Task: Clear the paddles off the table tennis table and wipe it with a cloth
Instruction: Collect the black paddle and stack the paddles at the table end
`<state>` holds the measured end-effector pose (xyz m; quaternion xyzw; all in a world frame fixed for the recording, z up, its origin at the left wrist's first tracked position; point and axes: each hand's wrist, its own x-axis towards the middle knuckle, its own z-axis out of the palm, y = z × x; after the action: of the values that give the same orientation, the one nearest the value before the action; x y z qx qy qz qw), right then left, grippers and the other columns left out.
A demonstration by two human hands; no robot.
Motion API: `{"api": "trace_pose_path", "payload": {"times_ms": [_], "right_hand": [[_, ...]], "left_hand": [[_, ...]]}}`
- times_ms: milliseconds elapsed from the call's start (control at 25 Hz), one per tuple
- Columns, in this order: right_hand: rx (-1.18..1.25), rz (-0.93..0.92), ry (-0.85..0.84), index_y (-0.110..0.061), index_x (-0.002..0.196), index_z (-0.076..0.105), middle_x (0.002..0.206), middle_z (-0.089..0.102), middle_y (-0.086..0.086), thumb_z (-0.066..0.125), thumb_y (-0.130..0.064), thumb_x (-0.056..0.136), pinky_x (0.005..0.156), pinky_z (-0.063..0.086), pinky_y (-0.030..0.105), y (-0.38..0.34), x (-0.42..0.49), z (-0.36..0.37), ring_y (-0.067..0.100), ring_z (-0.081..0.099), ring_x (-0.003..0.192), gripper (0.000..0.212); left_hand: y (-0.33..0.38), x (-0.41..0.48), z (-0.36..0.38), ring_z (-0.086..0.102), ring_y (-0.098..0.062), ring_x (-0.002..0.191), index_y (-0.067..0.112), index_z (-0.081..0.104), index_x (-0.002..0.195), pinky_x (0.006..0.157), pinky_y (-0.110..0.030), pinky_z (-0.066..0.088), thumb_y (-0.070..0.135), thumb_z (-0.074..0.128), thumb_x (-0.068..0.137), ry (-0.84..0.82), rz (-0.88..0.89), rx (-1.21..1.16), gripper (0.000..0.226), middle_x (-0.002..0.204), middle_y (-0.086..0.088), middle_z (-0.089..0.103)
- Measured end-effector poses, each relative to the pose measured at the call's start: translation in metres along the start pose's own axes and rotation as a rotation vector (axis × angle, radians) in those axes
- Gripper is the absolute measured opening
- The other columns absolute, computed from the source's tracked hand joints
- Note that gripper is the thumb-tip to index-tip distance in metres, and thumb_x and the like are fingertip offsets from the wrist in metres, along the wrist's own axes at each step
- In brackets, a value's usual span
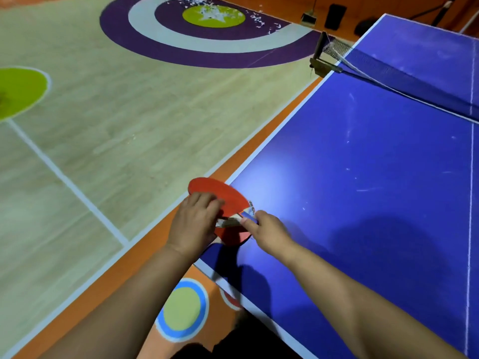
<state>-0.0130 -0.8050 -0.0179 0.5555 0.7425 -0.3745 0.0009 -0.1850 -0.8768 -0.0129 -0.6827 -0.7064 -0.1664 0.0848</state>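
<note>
Head view, left hand (193, 224) gripped two red paddles (220, 195) stacked at the edge of the blue table (363, 177), right hand (269, 233) pinched one paddle's handle (248, 217).

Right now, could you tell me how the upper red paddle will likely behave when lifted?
Probably stiff: the upper red paddle shows no droop while overhanging the table. Likely light, since the right hand merely pinches its handle.
</note>
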Motion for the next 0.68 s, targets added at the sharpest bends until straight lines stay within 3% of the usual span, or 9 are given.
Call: {"api": "trace_pose_path", "payload": {"times_ms": [120, 280, 400, 480, 560, 680], "right_hand": [[0.073, 0.105, 0.155, -0.018, 0.074, 0.034, 0.073, 0.046, 0.001, 0.049, -0.043, 0.096, 0.054, 0.025, 0.033, 0.005, 0.018, 0.004, 0.026, 0.044, 0.072, 0.037], [0.171, 0.258, 0.28, -0.015, 0.091, 0.038, 0.083, 0.049, 0.004, 0.053, -0.034, 0.096, 0.06, 0.027, 0.032, 0.028, 0.021, 0.015, 0.025, 0.043, 0.074, 0.025], [0.22, 0.392, 0.324, -0.014, 0.089, 0.04, 0.083, 0.054, 0.006, 0.054, -0.034, 0.095, 0.06, 0.03, 0.033, 0.038, 0.011, 0.029, 0.027, 0.047, 0.075, 0.025], [0.256, 0.49, 0.351, -0.013, 0.088, 0.042, 0.081, 0.055, 0.005, 0.053, -0.035, 0.095, 0.059, 0.031, 0.033, 0.041, 0.003, 0.042, 0.027, 0.049, 0.074, 0.026], [0.284, 0.56, 0.392, -0.013, 0.09, 0.042, 0.079, 0.052, 0.002, 0.053, -0.035, 0.095, 0.057, 0.028, 0.033, 0.038, -0.005, 0.056, 0.026, 0.048, 0.074, 0.026], [0.311, 0.651, 0.486, -0.012, 0.091, 0.042, 0.077, 0.049, 0.0, 0.052, -0.035, 0.096, 0.05, 0.025, 0.029, 0.027, -0.01, 0.079, 0.025, 0.047, 0.073, 0.026]], "left_hand": [[-0.02, 0.006, 0.022, 0.056, -0.034, 0.095, 0.005, 0.059, 0.114, 0.077, -0.038, 0.049, 0.012, 0.082, 0.05, -0.098, -0.174, -0.072, 0.068, 0.108, -0.014, 0.061], [-0.033, 0.019, 0.07, 0.063, -0.032, 0.081, 0.008, 0.066, 0.097, 0.065, -0.035, 0.052, 0.022, 0.088, 0.037, -0.396, -0.021, -0.069, 0.066, 0.091, -0.01, 0.064], [-0.033, 0.036, 0.102, 0.056, -0.037, 0.103, 0.006, 0.057, 0.119, 0.083, -0.04, 0.047, 0.024, 0.081, 0.053, -0.552, 0.072, -0.157, 0.072, 0.114, -0.016, 0.059], [-0.031, 0.042, 0.12, 0.045, -0.037, 0.12, 0.008, 0.045, 0.134, 0.097, -0.042, 0.038, 0.027, 0.075, 0.06, -0.587, 0.142, -0.136, 0.082, 0.133, -0.019, 0.047], [-0.032, 0.047, 0.132, 0.04, -0.038, 0.126, 0.009, 0.037, 0.14, 0.103, -0.044, 0.032, 0.031, 0.075, 0.059, -0.574, 0.148, -0.125, 0.092, 0.138, -0.02, 0.041], [-0.039, 0.057, 0.143, 0.052, -0.038, 0.105, 0.003, 0.04, 0.136, 0.087, -0.041, 0.041, 0.03, 0.076, 0.055, -0.559, 0.169, -0.167, 0.093, 0.117, -0.02, 0.054]]}}
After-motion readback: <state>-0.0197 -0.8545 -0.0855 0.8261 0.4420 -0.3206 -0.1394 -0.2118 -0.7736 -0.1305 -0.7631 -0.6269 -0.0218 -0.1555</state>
